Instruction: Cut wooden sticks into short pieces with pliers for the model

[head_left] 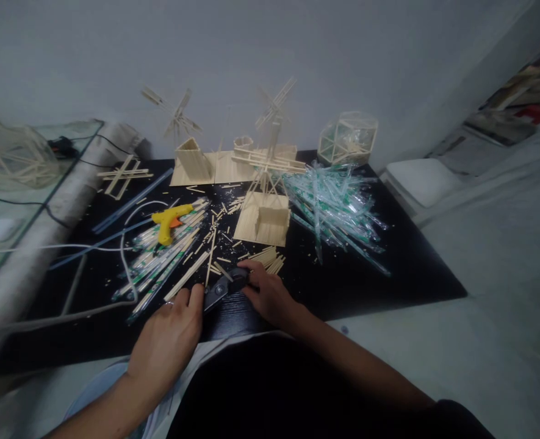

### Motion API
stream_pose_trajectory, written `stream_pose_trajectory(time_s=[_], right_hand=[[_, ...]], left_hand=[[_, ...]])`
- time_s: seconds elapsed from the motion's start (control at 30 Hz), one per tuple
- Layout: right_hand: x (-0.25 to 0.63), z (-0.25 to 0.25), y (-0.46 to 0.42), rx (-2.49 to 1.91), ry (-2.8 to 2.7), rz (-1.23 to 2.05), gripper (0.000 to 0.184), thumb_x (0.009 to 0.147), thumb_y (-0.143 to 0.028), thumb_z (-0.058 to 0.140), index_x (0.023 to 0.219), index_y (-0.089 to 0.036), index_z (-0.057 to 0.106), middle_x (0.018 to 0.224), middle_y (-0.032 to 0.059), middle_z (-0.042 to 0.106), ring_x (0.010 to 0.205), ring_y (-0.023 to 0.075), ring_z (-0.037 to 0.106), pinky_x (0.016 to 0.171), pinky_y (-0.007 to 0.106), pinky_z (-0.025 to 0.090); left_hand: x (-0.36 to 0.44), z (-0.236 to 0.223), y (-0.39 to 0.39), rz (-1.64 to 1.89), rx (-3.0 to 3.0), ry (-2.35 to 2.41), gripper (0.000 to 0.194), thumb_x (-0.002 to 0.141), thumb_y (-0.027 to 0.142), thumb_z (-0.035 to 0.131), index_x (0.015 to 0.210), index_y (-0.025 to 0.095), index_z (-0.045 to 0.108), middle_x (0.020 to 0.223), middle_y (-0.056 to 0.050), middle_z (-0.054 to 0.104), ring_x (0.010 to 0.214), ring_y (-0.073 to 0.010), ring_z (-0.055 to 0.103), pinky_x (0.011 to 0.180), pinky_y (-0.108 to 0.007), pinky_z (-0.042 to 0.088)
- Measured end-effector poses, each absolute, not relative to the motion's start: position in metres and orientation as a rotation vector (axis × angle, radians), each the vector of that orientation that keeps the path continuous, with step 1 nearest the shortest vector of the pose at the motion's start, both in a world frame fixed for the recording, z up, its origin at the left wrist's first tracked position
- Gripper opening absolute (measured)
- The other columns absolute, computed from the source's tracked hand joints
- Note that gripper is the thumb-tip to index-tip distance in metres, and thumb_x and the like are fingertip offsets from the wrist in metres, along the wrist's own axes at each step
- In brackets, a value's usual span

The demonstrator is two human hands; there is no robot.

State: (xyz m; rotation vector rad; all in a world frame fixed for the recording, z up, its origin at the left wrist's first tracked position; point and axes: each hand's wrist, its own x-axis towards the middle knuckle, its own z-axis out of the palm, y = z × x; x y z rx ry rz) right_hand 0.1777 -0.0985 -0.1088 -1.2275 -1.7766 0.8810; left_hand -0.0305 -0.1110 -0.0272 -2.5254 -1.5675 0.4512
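My right hand (270, 294) is closed around the dark end of a grey hand cutter (218, 291) with a round pivot, low over the front of the black table. A short wooden stick (224, 271) lies across the cutter's upper edge. My left hand (171, 332), a ring on one finger, is closed right beside the cutter's left end. A thin wooden stick (212, 256) runs down to its fingertips; whether they pinch it is hidden. Loose wooden sticks (270, 259) lie just beyond my right hand.
A yellow glue gun (171, 221) rests on plastic-wrapped sticks (160, 268) at left, its white cord trailing left. Stick-built windmill models (270, 213) stand behind, amid scattered offcuts. A heap of wrapped sticks (334, 204) covers the right side of the black table (402, 274).
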Motion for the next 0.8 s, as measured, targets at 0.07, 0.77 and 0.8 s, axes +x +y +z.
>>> stream_pose_trajectory(time_s=[0.07, 0.77, 0.8], right_hand=[[0.177, -0.109, -0.099, -1.234, -1.771, 0.889, 0.049, 0.092, -0.012, 0.06, 0.138, -0.022, 0.045, 0.095, 0.0029, 0.076, 0.085, 0.0197, 0.075, 0.08, 0.03, 0.056], [0.27, -0.074, -0.1, -1.98, -1.728, 0.516, 0.02, 0.081, -0.011, 0.077, 0.101, -0.014, 0.075, 0.098, 0.0119, 0.075, 0.09, 0.0259, 0.071, 0.086, 0.041, 0.054], [0.268, -0.071, -0.102, -1.974, -1.708, 0.505, 0.018, 0.083, -0.013, 0.076, 0.101, -0.014, 0.075, 0.099, 0.0122, 0.075, 0.091, 0.0263, 0.071, 0.087, 0.042, 0.054]], left_hand=[[-0.032, -0.029, -0.109, 0.444, -2.528, -1.567, 0.029, 0.09, 0.0, 0.036, 0.097, 0.017, 0.058, 0.087, -0.008, 0.064, 0.067, -0.0235, 0.069, 0.056, -0.031, 0.048], [-0.033, -0.046, -0.1, -0.045, -2.914, -1.865, 0.053, 0.098, 0.063, 0.034, 0.087, 0.02, 0.064, 0.083, -0.005, 0.068, 0.077, -0.0236, 0.069, 0.068, -0.035, 0.05], [-0.03, -0.046, -0.101, -0.024, -2.939, -1.853, 0.053, 0.098, 0.062, 0.033, 0.086, 0.02, 0.064, 0.084, -0.005, 0.068, 0.077, -0.0238, 0.07, 0.068, -0.035, 0.049]])
